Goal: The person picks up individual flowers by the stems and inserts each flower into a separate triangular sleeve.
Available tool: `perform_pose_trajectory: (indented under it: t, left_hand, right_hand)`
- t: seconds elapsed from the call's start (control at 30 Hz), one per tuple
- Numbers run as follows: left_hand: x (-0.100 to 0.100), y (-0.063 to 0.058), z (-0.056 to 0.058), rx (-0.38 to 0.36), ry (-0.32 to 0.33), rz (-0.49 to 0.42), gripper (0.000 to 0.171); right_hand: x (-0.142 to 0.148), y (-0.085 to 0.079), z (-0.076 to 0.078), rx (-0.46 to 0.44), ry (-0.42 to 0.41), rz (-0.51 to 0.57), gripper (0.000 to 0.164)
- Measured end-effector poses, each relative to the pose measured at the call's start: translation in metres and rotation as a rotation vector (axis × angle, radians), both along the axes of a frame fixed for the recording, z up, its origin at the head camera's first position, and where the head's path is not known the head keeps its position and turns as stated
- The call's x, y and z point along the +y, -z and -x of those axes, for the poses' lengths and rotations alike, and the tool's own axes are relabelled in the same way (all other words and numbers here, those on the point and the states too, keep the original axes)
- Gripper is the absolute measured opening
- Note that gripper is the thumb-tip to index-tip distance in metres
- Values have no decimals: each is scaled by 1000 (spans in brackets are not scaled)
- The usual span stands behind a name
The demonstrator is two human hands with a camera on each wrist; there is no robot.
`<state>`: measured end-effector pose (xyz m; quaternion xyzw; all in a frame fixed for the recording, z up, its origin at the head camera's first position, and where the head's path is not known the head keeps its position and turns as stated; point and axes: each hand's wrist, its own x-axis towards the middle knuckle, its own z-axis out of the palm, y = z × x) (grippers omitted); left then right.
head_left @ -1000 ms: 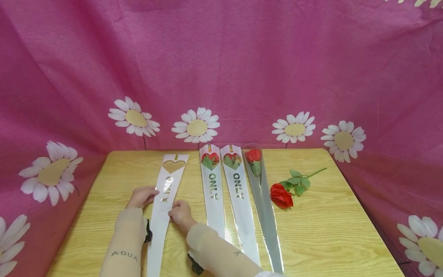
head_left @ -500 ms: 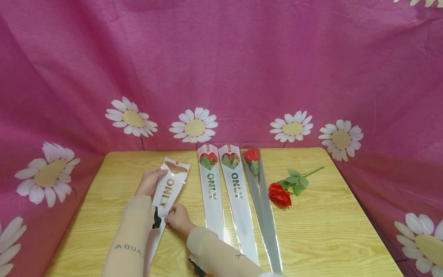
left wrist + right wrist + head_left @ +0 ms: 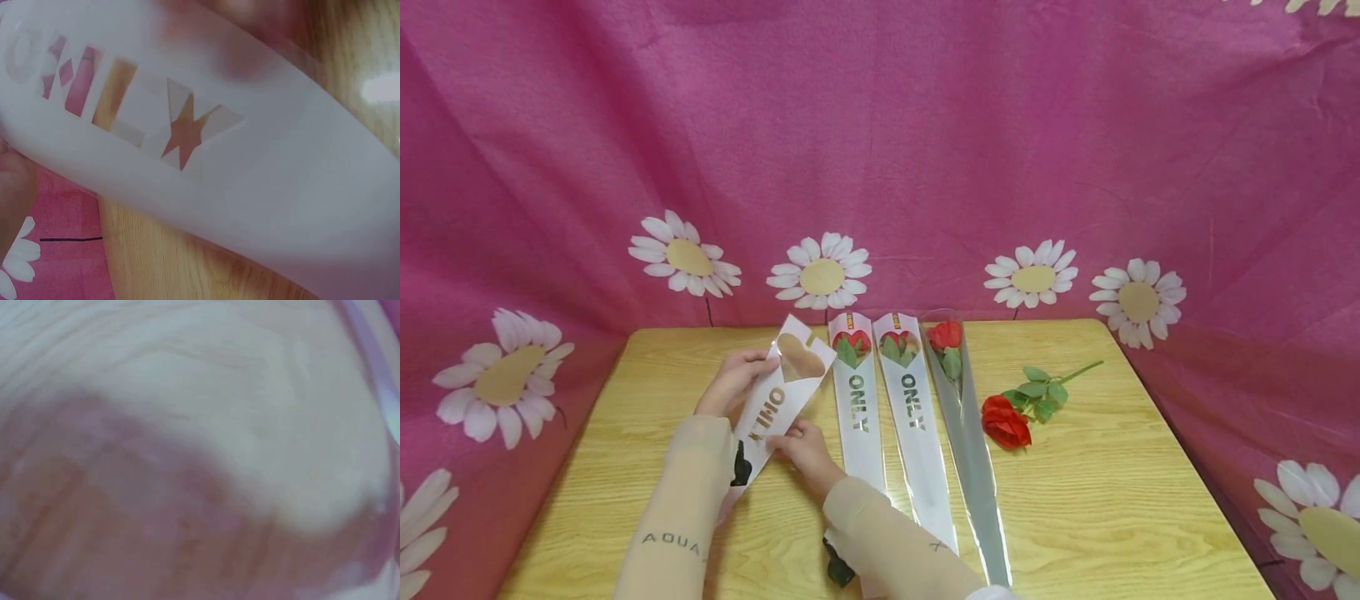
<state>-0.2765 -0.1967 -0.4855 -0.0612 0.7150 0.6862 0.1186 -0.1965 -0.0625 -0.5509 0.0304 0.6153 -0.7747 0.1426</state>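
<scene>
A long white flower sleeve (image 3: 772, 396) with a heart-shaped window and "ONLY" lettering lies tilted between the hands, its top leaning right. My left hand (image 3: 736, 379) holds its left edge beside the heart. Lower on the opposite edge, my right hand (image 3: 807, 454) pinches the sleeve by the lettering. The sleeve's lower part is hidden behind the left forearm. In the left wrist view the white sleeve (image 3: 269, 162) fills most of the picture, its letters see-through, with no flower showing in them. Blurred fingers of the right hand take up the lower right wrist view.
Right of the hands lie two white sleeves (image 3: 867, 454) (image 3: 925, 467) with roses behind their hearts. Beside them is a clear, grey-looking sleeve (image 3: 973, 467) holding a red rose. A loose red rose (image 3: 1006, 422) lies farther right on the wooden table (image 3: 1112, 483). Pink daisy-print cloth (image 3: 910, 167) surrounds it.
The left hand has moved up the sleeve to the heart window. The sleeve's top has swung right and lifted, and the right hand has shifted slightly up and right along with it.
</scene>
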Motion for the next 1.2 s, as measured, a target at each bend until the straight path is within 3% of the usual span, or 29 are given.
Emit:
perform_pose_trajectory:
  t: [0.17,0.33,0.5,0.57,0.7,0.97,1.1,1.13,1.2]
  left_hand:
    - [2,3,-3,20,105,12,20]
    - [8,8,-6,30,164,-11,12]
    - [18,11,-10,8,199,20,22]
    - [22,12,-11,-2,208,50,26]
    - [31,16,-14,-28,220,103,30]
    - [50,31,-18,-24,250,138,28]
    - [61,35,-21,8,265,154,27]
    - [64,36,-22,23,267,158,26]
    - [71,35,-24,51,271,177,25]
  right_hand:
    - [17,-13,26,-62,167,227,35]
    - [39,-22,49,-61,289,392,27]
    - [68,-25,66,-71,382,409,12]
    - [80,-26,69,-84,403,340,12]
    - [105,-29,71,-41,349,135,23]
    - [154,-42,72,16,122,-341,30]
    - [174,-47,73,73,41,-468,26]
    - [182,-36,80,128,1,-463,24]
    - [190,-38,80,138,-47,-493,22]
